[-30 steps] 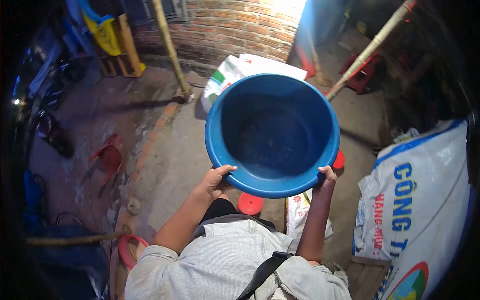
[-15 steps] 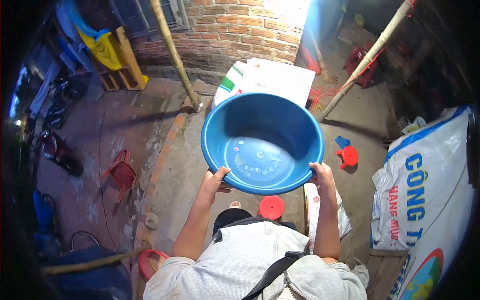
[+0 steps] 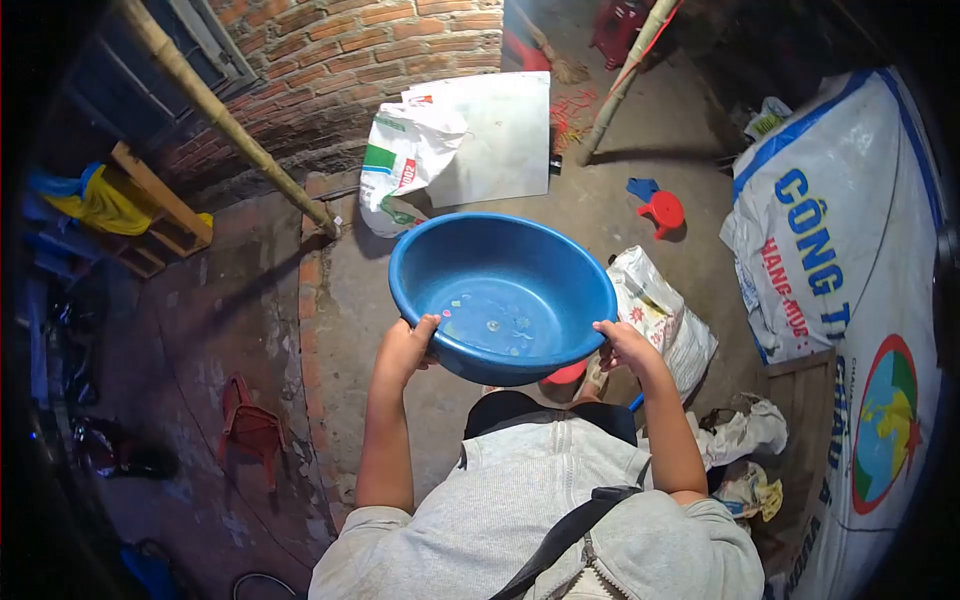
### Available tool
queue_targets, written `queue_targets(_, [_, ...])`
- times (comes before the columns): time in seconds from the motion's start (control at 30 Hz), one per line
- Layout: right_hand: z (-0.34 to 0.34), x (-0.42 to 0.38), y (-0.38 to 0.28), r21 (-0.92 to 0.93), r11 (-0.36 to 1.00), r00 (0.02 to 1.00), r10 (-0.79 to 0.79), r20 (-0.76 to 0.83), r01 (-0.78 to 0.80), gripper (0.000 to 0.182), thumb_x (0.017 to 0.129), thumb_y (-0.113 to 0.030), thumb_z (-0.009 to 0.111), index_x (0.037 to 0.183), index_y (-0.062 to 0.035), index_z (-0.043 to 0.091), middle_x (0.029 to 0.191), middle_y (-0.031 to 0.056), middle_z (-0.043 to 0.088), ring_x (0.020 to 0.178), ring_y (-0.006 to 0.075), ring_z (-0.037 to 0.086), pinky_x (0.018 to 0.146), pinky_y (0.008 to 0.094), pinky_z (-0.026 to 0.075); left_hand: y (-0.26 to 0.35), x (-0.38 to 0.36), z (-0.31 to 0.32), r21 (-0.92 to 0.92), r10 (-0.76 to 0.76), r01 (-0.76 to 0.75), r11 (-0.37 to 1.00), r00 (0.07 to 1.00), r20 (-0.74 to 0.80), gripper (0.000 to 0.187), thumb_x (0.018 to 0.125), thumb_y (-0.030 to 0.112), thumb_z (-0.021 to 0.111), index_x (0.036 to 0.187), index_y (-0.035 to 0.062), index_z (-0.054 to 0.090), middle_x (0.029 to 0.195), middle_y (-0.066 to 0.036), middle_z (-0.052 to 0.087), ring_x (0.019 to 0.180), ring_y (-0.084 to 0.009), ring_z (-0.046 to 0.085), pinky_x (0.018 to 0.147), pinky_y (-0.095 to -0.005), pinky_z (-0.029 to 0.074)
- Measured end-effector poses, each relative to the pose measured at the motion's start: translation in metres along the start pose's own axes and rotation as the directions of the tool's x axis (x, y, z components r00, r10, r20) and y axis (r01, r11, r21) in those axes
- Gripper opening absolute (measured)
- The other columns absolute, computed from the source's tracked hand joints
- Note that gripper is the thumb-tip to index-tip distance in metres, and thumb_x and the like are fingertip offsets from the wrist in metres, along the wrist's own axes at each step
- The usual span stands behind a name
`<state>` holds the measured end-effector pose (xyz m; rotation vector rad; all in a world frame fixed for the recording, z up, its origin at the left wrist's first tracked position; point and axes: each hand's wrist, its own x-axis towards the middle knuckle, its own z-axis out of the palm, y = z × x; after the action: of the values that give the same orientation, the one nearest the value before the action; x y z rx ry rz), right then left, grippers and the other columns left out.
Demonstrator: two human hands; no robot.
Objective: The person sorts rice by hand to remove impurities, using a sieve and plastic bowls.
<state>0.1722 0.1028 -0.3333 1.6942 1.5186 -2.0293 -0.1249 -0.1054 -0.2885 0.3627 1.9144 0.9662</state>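
Observation:
A large round blue plastic basin (image 3: 490, 355) is held up in front of me, its open side facing up and toward me. Small pale and coloured specks show on its inner bottom. My left hand (image 3: 407, 345) grips the near-left rim, thumb on top and fingers beneath. On the near-right rim, my right hand (image 3: 624, 343) pinches the edge the same way. Beneath the basin, a red stool (image 3: 566, 373) is mostly hidden. To its right lies a white printed sack (image 3: 660, 320) on the floor.
A white sack (image 3: 400, 165) and a flat pale board (image 3: 495, 135) lie by the brick wall (image 3: 350, 70). Bamboo poles (image 3: 225, 120) slant at both sides. A small red stool (image 3: 662, 212) stands right, near a big printed tarp (image 3: 800, 250); a red chair (image 3: 250, 430) is left.
My view has turned and shifted, so the surroundings appear displaced. The basin, still in both hands, is tipped flatter and sits lower against the floor, uncovering more of the pale board behind it.

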Motion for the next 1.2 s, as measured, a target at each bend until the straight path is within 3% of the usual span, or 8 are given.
queue_targets(0.3, [0.006, -0.006, -0.022, 0.015, 0.994, 0.992, -0.110, -0.062, 0.112, 0.042, 0.081, -0.040, 0.054, 0.069, -0.0001, 0.054, 0.053, 0.0095, 0.054, 0.045, 0.0205, 0.058, 0.045, 0.0295, 0.050, 0.001, 0.015, -0.009, -0.111, 0.034, -0.034, 0.993, 0.999, -0.005, 0.050, 0.078, 0.041, 0.055, 0.098, -0.0046, 0.054, 0.076, -0.014, 0.063, 0.060, -0.0218, 0.064, 0.053, -0.0301, 0.050])
queue_targets(0.5, [0.000, 0.012, -0.050, -0.069, 0.981, 0.981, -0.177, 0.080, 0.183, 0.043, 0.082, -0.042, 0.056, 0.070, -0.0005, 0.054, 0.058, 0.0111, 0.057, 0.047, 0.0201, 0.058, 0.048, 0.0286, 0.050, 0.001, -0.008, -0.007, -0.209, 0.040, -0.071, 0.975, 0.988, -0.147, 0.048, 0.077, 0.039, 0.056, 0.100, -0.0031, 0.052, 0.077, -0.013, 0.063, 0.064, -0.0228, 0.064, 0.056, -0.0316, 0.050])
queue_targets(0.73, [-0.027, 0.045, -0.098, 0.004, 0.918, 0.885, -0.385, 0.261, 0.398, 0.031, 0.083, -0.036, 0.059, 0.079, -0.0059, 0.053, 0.063, 0.0026, 0.054, 0.052, 0.0125, 0.054, 0.050, 0.0257, 0.048, 0.001, -0.028, 0.033, -0.432, 0.013, -0.177, 0.885, 0.934, -0.357, 0.038, 0.076, 0.031, 0.059, 0.095, -0.0006, 0.053, 0.080, -0.009, 0.061, 0.066, -0.0182, 0.062, 0.057, -0.0316, 0.052])
queue_targets(0.8, [-0.044, 0.047, -0.113, 0.005, 0.873, 0.821, -0.460, 0.337, 0.487, 0.028, 0.085, -0.032, 0.058, 0.084, -0.0050, 0.052, 0.066, 0.0005, 0.052, 0.054, 0.0099, 0.052, 0.050, 0.0239, 0.046, 0.012, -0.033, 0.057, -0.479, -0.001, -0.244, 0.843, 0.891, -0.455, 0.030, 0.075, 0.025, 0.060, 0.092, 0.0007, 0.053, 0.079, -0.007, 0.059, 0.068, -0.0166, 0.061, 0.057, -0.0315, 0.052])
queue_targets(0.9, [-0.077, 0.063, -0.128, 0.143, 0.897, 0.758, -0.431, 0.489, 0.417, 0.024, 0.086, -0.028, 0.058, 0.087, -0.0049, 0.051, 0.067, 0.0006, 0.053, 0.056, 0.0090, 0.052, 0.051, 0.0225, 0.044, 0.031, -0.040, 0.097, -0.507, -0.073, -0.295, 0.810, 0.806, -0.587, 0.029, 0.073, 0.023, 0.061, 0.090, 0.0009, 0.053, 0.081, -0.006, 0.056, 0.068, -0.0157, 0.059, 0.062, -0.0303, 0.052])
queue_targets(1.03, [-0.107, 0.085, -0.149, 0.032, 0.818, 0.714, -0.520, 0.469, 0.575, 0.020, 0.085, -0.022, 0.059, 0.091, -0.0039, 0.054, 0.073, 0.0003, 0.058, 0.060, 0.0073, 0.053, 0.055, 0.0205, 0.044, 0.046, -0.046, 0.144, -0.492, -0.071, -0.411, 0.768, 0.708, -0.703, 0.021, 0.073, 0.017, 0.059, 0.089, 0.0041, 0.055, 0.079, -0.002, 0.055, 0.067, -0.0106, 0.055, 0.059, -0.0255, 0.048])
queue_targets(1.1, [-0.111, 0.091, -0.158, 0.033, 0.834, 0.705, -0.486, 0.516, 0.551, 0.020, 0.085, -0.022, 0.059, 0.093, -0.0038, 0.056, 0.078, 0.0005, 0.060, 0.063, 0.0067, 0.055, 0.058, 0.0203, 0.045, 0.048, -0.051, 0.159, -0.483, -0.041, -0.525, 0.700, 0.646, -0.762, 0.018, 0.072, 0.014, 0.059, 0.087, 0.0053, 0.055, 0.078, 0.001, 0.053, 0.066, -0.0085, 0.050, 0.061, -0.0229, 0.043])
queue_targets(1.2, [-0.100, 0.088, -0.168, 0.171, 0.802, 0.624, -0.561, 0.544, 0.572, 0.020, 0.084, -0.022, 0.060, 0.095, -0.0048, 0.056, 0.079, 0.0008, 0.060, 0.065, 0.0073, 0.056, 0.059, 0.0212, 0.045, 0.051, -0.067, 0.170, -0.471, -0.067, -0.579, 0.665, 0.583, -0.810, 0.019, 0.072, 0.013, 0.060, 0.088, 0.0053, 0.055, 0.079, 0.001, 0.051, 0.070, -0.0092, 0.047, 0.067, -0.0237, 0.039])
